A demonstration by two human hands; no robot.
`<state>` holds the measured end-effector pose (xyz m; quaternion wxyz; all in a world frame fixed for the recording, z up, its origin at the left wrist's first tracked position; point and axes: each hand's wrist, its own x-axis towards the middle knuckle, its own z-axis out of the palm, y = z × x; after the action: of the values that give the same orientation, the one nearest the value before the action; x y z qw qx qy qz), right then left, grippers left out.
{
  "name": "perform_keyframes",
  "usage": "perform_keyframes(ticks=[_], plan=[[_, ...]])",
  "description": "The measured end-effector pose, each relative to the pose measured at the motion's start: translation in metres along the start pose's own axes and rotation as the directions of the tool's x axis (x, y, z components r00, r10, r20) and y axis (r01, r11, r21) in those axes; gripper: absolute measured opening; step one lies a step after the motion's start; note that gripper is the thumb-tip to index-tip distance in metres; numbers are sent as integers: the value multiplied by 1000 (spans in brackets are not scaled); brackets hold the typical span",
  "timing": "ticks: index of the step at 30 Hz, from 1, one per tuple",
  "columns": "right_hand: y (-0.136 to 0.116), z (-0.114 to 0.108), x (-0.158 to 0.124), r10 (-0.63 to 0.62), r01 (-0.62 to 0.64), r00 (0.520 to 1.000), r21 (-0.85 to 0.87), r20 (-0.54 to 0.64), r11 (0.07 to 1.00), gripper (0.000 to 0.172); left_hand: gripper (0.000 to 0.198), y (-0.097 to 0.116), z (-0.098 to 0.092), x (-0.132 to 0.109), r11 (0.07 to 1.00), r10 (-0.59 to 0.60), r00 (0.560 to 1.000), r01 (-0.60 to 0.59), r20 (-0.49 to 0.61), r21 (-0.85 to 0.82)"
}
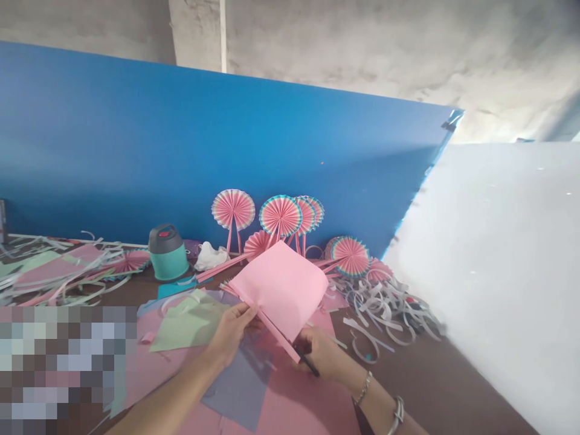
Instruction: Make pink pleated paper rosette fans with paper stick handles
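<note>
A square pink sheet of paper (281, 287) is held up over the table, with a narrow strip (278, 334) parting from its lower edge. My left hand (238, 323) pinches the sheet at its near left edge, thumb on top. At the right end of the strip, my right hand (319, 350) is closed around black-handled scissors (310, 364); their blades are mostly hidden behind the paper. Beneath both hands lie loose paper sheets: a green sheet (188, 323), a grey-blue sheet (240, 380) and a large pink sheet (308, 399).
Several pleated round paper fans (233, 210) lean along the blue panel (203, 139). A teal container (168, 257) with a dark lid stands at left. Curled paper strips (385, 311) heap at right by a white wall (507, 254); more scraps (58, 275) lie at far left.
</note>
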<state>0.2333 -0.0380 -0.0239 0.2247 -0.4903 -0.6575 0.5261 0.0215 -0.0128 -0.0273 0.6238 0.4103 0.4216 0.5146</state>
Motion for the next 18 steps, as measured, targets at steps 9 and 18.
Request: perform_keyframes(ticks=[9, 18], plan=[[-5, -9, -3, 58, -61, 995, 42, 76, 997, 22, 34, 2, -1, 0, 1000, 4, 1000, -5, -12, -13], [-8, -38, -16, 73, -136, 935, 159, 347, 978, 21, 33, 2, -1, 0, 1000, -14, 1000, 14, -1, -11]])
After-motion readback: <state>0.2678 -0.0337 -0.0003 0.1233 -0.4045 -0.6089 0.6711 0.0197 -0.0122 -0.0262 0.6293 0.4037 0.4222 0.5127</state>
